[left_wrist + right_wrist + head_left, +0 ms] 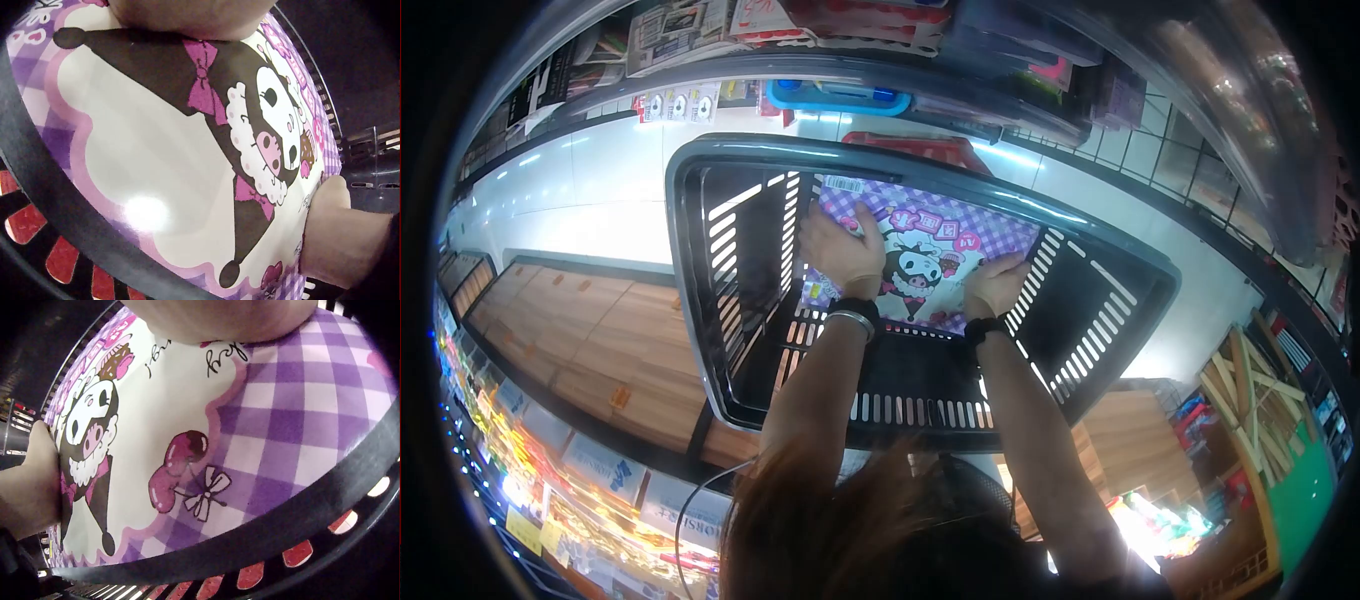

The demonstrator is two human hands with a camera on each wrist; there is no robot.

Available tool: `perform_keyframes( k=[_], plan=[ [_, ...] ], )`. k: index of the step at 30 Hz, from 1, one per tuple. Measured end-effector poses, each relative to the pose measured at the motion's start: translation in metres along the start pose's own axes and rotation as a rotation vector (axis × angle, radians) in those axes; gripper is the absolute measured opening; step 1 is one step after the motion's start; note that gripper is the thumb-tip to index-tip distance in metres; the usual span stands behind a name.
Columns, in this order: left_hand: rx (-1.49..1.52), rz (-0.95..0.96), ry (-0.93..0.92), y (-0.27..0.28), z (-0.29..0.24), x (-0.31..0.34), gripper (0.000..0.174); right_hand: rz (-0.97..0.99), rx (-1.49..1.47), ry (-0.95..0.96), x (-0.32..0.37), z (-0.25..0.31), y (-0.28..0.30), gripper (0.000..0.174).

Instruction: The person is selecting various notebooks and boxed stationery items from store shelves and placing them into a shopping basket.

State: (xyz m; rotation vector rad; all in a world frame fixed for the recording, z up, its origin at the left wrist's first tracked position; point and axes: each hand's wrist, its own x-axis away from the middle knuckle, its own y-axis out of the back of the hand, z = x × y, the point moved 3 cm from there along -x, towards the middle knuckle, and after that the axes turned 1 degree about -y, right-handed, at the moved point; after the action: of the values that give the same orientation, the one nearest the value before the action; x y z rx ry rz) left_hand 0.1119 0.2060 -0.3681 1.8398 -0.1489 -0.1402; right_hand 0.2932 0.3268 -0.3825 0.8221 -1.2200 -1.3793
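A flat package with a purple checked border and a cartoon figure lies inside a black basket. My left hand holds its left side, thumb on the printed face. On the opposite side, my right hand grips the package near the edge. Most fingertips are hidden in the head view. The left wrist view shows the printed face close up, with my right hand at the far side. In the right wrist view, my left hand touches the package beyond the figure.
Shelves with packaged goods run along the top. Below them are a blue tray and a red item behind the basket. Wooden boards lie at left, bright lit goods at lower left, and wooden sticks at right.
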Motion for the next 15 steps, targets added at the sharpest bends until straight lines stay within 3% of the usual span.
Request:
perform_keyframes(
  k=[15],
  plan=[
    [-0.021,-0.026,-0.020,-0.0005,-0.0025,0.0009,0.061,-0.008,0.001,0.019,-0.0002,-0.0034,-0.0029,0.044]
  ],
)
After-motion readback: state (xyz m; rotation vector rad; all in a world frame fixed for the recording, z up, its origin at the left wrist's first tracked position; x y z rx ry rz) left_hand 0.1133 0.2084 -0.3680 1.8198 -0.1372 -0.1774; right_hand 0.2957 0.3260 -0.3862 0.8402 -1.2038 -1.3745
